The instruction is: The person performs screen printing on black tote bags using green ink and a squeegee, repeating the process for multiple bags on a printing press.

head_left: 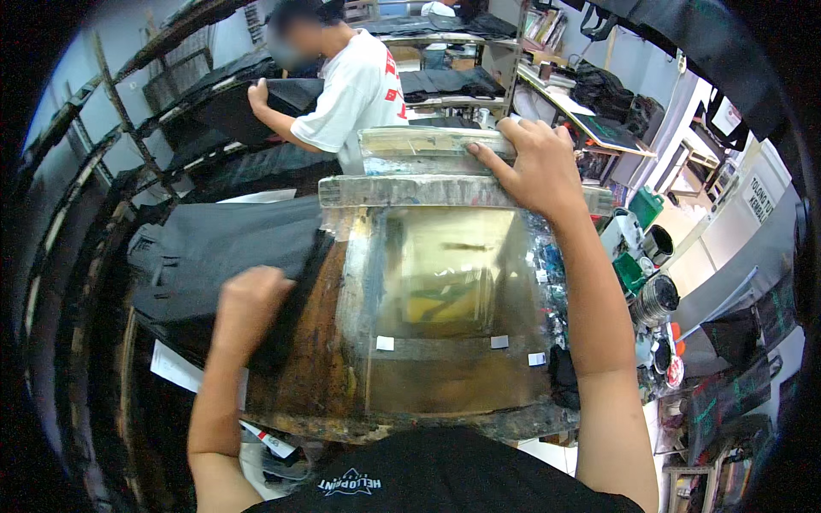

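Note:
My right hand [539, 167] is wrapped over the far bar of a worn, pale screen-printing frame [428, 192], its thumb on the near side. The frame stands raised at the far edge of a paint-stained board [308, 368]. At the board's left side my left hand [252, 303] is blurred, with its fingers curled closed at the edge of black fabric [278, 329]. How the fingers grip the fabric is partly hidden. A shiny, yellowish panel [453, 265] lies before me, with small white tabs [385, 343] along its near part.
A pile of black fabric [222, 244] lies left of the board. Beyond it a person in a white shirt [368, 94] holds a black sheet [274, 107]. Dark racks [111, 111] line the left. Cans [657, 295] and green containers [646, 205] crowd the right side.

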Demonstrator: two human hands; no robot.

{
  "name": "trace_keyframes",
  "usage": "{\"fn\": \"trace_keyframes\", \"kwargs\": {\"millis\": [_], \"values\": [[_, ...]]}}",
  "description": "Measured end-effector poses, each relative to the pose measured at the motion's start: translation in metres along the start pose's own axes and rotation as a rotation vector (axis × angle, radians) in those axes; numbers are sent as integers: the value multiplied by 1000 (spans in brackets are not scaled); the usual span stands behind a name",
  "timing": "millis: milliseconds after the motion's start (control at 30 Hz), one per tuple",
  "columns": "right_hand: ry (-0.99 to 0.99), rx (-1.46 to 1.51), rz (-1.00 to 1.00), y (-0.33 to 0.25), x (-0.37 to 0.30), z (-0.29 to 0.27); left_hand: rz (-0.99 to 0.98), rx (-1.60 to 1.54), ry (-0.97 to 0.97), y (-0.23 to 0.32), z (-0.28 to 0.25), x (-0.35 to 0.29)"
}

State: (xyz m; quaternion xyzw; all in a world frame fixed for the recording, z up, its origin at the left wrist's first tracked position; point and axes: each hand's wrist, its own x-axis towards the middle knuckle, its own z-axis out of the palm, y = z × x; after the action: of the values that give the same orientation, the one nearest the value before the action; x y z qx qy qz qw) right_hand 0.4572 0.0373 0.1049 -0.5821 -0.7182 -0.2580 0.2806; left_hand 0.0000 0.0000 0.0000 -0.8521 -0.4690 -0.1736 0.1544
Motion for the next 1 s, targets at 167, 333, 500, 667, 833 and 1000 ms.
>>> {"fn": "trace_keyframes", "kwargs": {"millis": [167, 333, 500, 667, 833, 1000], "values": [[24, -15, -12, -1, 13, 1, 80, -151, 3, 84, 134, 32], [77, -25, -62, 16, 5, 7, 10, -425, -275, 214, 206, 50], [158, -11, -92, 13, 7, 21, -13, -318, -473, 223, 179, 17], [-273, 10, 8, 8, 24, -1, 25, -334, -523, 214, 201, -7], [-273, 101, -3, 11, 28, -15, 230, -317, -476, 216, 238, 60], [-195, 63, -29, 10, 21, -4, 258, -398, -370, 224, 267, 74]]}}
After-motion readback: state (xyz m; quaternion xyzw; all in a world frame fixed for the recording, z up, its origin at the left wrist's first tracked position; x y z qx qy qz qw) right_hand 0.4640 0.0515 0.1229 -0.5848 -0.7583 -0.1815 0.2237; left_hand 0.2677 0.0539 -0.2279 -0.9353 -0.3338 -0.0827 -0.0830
